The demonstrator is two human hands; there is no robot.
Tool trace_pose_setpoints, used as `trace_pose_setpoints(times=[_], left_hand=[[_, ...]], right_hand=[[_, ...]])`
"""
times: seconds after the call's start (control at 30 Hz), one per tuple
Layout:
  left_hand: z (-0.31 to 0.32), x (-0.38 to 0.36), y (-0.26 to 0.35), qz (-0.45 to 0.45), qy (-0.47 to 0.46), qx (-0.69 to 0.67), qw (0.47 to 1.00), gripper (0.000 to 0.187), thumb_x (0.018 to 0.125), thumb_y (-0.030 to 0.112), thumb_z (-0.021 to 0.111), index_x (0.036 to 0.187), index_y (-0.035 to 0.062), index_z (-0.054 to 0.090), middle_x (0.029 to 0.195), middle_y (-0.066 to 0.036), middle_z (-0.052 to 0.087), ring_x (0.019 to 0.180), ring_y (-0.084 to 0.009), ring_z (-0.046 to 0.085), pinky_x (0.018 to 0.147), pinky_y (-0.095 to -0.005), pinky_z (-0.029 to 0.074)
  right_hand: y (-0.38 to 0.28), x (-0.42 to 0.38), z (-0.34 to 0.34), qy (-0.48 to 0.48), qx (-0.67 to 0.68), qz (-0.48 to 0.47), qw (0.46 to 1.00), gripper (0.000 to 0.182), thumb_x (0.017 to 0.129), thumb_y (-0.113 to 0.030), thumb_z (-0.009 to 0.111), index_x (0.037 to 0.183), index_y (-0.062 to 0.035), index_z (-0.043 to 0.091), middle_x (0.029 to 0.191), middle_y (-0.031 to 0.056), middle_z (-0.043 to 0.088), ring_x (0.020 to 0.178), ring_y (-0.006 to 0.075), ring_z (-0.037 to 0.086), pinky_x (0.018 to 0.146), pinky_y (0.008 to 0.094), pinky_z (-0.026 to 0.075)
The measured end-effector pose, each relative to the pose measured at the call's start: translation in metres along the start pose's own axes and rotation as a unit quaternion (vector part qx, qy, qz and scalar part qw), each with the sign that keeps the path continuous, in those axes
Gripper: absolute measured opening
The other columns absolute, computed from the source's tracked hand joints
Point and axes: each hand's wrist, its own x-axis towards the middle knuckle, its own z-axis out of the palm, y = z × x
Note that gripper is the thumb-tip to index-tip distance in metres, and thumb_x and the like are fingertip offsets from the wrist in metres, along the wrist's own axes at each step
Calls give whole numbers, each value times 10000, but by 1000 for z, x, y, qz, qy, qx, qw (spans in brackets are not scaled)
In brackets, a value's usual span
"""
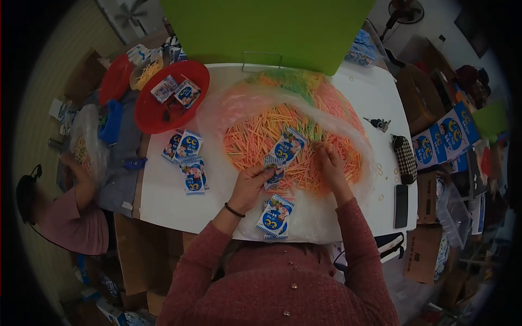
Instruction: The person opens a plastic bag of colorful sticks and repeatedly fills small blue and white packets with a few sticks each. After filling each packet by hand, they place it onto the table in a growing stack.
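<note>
My left hand (249, 188) pinches a small blue-and-white printed packet (275, 177) between thumb and fingers. Just beyond it, another such packet (290, 143) lies on a heap of thin pink, orange and yellow sticks (255, 136). The sticks spill from a large clear plastic bag (217, 111) spread over the table. Over the right part of the heap, my right hand (330, 165) has its fingers curled together; what they hold, if anything, is too small to make out. Close to my body lies one more packet (275, 216) on the plastic.
Several packets (193, 175) lie left of the heap, below a red basin (142, 111) with packets inside. A keyring (377, 124), checked pouch (404, 158) and phone (401, 206) line the right edge. A green panel (261, 32) stands behind. A co-worker (68, 212) sits at left.
</note>
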Motion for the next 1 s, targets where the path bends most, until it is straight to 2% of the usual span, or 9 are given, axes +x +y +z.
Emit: trace_pose_setpoints(times=[0.13,0.2,0.23,0.3,0.5,0.73,0.87,0.93,1.0], left_hand=[[1,0,0,33,-24,99,994,225,942,59,592,1148,-5,658,1036,-46,693,932,-99,637,829,-225,507],[6,-2,0,2,-37,62,997,220,943,54,590,1141,-9,664,1033,-48,695,927,-94,634,816,-221,507],[9,-3,1,-27,-51,26,998,215,944,50,588,1134,-12,669,1030,-51,698,923,-88,631,804,-217,508],[15,-1,0,0,-52,73,996,218,947,49,583,1138,-18,665,1031,-50,695,914,-82,629,789,-213,511],[19,-5,6,55,-58,159,984,224,951,35,566,1147,-35,650,1014,-36,685,887,-65,621,765,-210,514],[18,-2,1,70,-44,147,986,217,955,24,545,1133,-39,652,1002,-33,682,888,-68,624,750,-208,518],[15,2,-7,76,-62,156,983,233,965,44,537,1160,-30,640,1002,-31,680,895,-80,636,749,-209,522],[14,2,-8,-22,-56,91,994,287,991,89,507,1251,-4,584,1121,-53,648,975,-133,639,820,-277,557],[24,1,-2,-27,-50,57,997,297,994,79,494,1269,-4,570,1130,-53,640,963,-112,631,827,-251,530]], right_hand=[[-21,-22,17,41,107,-100,988,228,1043,-227,401,1106,-62,545,1225,101,610,1252,185,476,1075,348,322],[-50,-33,31,-21,247,-119,962,205,1046,-225,382,1089,-90,530,1253,113,609,1334,236,409,1113,400,275],[-63,-37,37,-18,246,-118,962,205,1046,-225,382,1089,-90,530,1253,113,609,1334,236,409,1113,400,275],[-82,-39,46,-105,214,-203,950,198,1044,-237,379,1056,-89,510,1259,125,609,1409,274,293,1143,444,211],[-77,-37,54,-165,93,-209,959,199,1031,-242,409,1020,-77,518,1281,114,602,1448,269,181,1155,468,164],[-70,-42,55,-167,140,-171,961,199,1025,-228,414,1025,-78,543,1311,91,591,1448,259,179,1161,463,127],[-63,-36,51,-171,-27,-201,964,201,1028,-250,401,1037,-101,536,1370,45,549,1447,289,195,1157,478,54],[-62,-33,49,-174,-63,-208,961,200,1029,-256,396,1041,-109,531,1393,30,530,1446,298,198,1153,485,38],[-62,-32,46,-167,-148,-253,941,208,1023,-281,410,1077,-116,525,1406,22,509,1423,290,239,1140,500,62]])
